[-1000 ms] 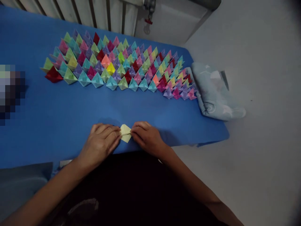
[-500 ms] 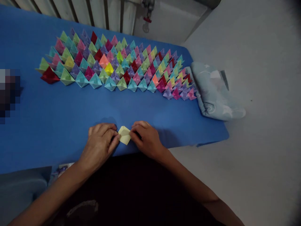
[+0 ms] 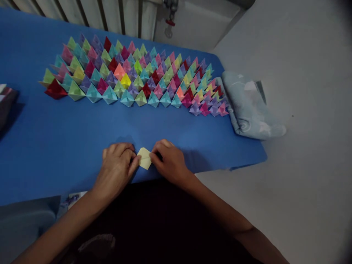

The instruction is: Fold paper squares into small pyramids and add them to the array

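Note:
Between my two hands, close to the table's front edge, is a small pale yellow folded paper (image 3: 144, 158), roughly diamond-shaped with a crease across its middle. My left hand (image 3: 117, 163) pinches its left corner between thumb and fingers. On the opposite corner, my right hand (image 3: 168, 160) is closed in the same kind of pinch. Beyond the hands, folded paper boats (image 3: 127, 98) in many colours stand in packed rows on the blue table (image 3: 90, 128).
A folded grey-blue cloth (image 3: 247, 106) with white patterns lies at the table's right end. A dark object (image 3: 7, 106) is partly visible at the left edge. Behind the table stand a white radiator (image 3: 112, 14) and a valve with a red handle (image 3: 170, 22).
The yellow paper showed a hollow opening before and now looks flatter, its layers closed together. Both hands keep their pinch on its corners. The view has shifted slightly.

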Available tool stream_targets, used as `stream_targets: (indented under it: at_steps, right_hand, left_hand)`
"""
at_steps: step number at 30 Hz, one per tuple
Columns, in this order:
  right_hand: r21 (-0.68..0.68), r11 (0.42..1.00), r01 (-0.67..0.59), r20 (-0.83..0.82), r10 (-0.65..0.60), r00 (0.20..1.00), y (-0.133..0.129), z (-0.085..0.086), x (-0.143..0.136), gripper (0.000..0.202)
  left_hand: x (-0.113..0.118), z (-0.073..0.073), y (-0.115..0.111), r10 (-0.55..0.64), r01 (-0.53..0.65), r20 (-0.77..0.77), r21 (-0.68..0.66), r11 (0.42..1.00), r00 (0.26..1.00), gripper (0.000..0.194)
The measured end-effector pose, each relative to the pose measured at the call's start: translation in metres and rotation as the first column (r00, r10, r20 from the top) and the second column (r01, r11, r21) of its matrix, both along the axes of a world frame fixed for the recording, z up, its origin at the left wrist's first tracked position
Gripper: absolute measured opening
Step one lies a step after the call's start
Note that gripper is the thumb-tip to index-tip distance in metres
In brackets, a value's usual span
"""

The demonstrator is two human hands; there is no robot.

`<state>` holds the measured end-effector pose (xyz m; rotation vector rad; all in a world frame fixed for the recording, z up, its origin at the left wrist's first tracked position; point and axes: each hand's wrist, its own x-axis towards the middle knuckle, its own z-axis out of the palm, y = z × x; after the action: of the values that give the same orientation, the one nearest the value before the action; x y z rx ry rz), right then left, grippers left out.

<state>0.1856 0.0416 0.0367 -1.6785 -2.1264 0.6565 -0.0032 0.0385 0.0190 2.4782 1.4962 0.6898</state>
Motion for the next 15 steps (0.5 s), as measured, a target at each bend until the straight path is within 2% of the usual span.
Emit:
stream_targets:
  at_steps: [7, 15]
  right_hand:
    - [-0.002, 1.0, 0.005, 0.061, -0.004, 0.998, 0.002, 0.002, -0.001, 0.011]
    - [-0.047, 0.998, -0.043, -0.01, 0.042, 0.999, 0.006, 0.004, 0.004, 0.011]
  left_hand:
    - [-0.002, -0.004, 0.002, 0.017, -0.016, -0.023, 0.024, 1.0, 1.0, 0.026]
    - [-0.014, -0.006, 0.006, -0.016, 0.016, -0.029, -0.004, 1.0, 0.999, 0.02]
